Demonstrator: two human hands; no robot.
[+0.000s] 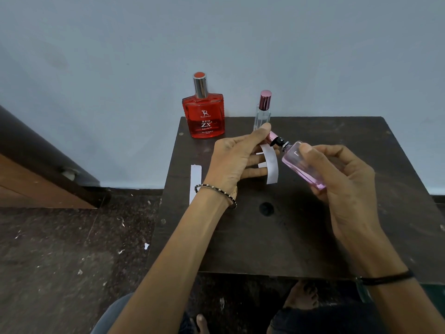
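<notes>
Head view: two bare hands work above a dark wooden surface (289, 237). The right hand (342, 179) has its fingers wrapped around a pink perfume bottle (301, 162), held in the air and tilted. The bottle's long axis runs from its base at 4 o'clock to its black spray nozzle (279, 142) at 10 o'clock. The left hand (231, 162) is right at the nozzle end, thumb and forefinger pinching the pink cap (271, 137), which touches the nozzle. A white paper strip (271, 165) is threaded between its lower fingers.

At 12 o'clock, a red perfume bottle (204, 116) and a clear vial (263, 114) stand on the surface. Another paper strip (195, 182) lies at 9 o'clock. Behind is a pale blue wall (216, 32), and below a speckled floor (60, 249).
</notes>
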